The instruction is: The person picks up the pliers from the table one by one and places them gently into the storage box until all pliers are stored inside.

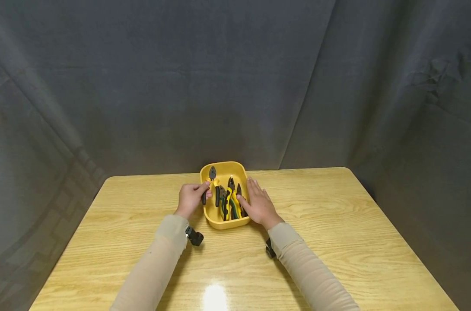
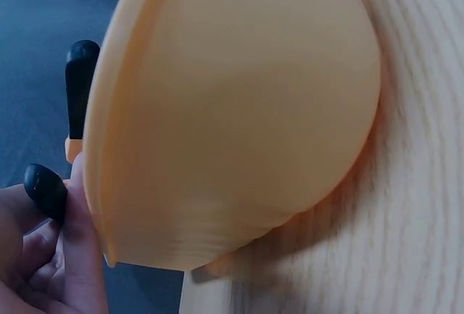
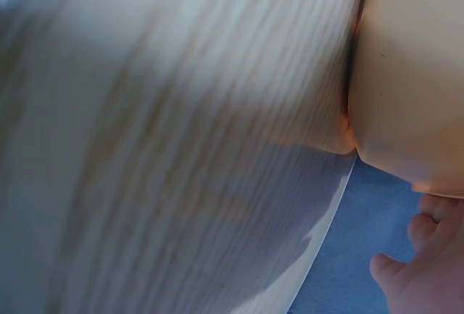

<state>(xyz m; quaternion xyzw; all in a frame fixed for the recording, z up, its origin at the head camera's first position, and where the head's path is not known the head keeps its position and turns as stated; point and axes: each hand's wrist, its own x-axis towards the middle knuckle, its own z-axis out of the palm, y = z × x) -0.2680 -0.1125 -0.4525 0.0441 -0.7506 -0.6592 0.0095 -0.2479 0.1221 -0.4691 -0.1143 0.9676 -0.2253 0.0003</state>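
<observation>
A yellow plastic bin [image 1: 220,225] stands near the table's back edge. At its left side my left hand [image 1: 190,198] pinches a pair of pliers [image 1: 212,173] by one handle, between thumb and fingers. These pliers have dark jaws pointing away and yellow-and-black handles, spread apart. In the left wrist view their black handle end [image 2: 82,85] shows beyond the bin's rim. My right hand [image 1: 260,206] rests on the bin's right rim with its fingers straight and thumb over the inside. Several more pliers [image 1: 230,183] with yellow, black and green handles lie in the bin.
The wooden table [image 1: 321,224] extends on both sides of the bin and in front of it. A dark grey curtain [image 1: 181,95] hangs right behind the table and along its sides. Small black cameras [image 1: 195,236] are strapped to both wrists.
</observation>
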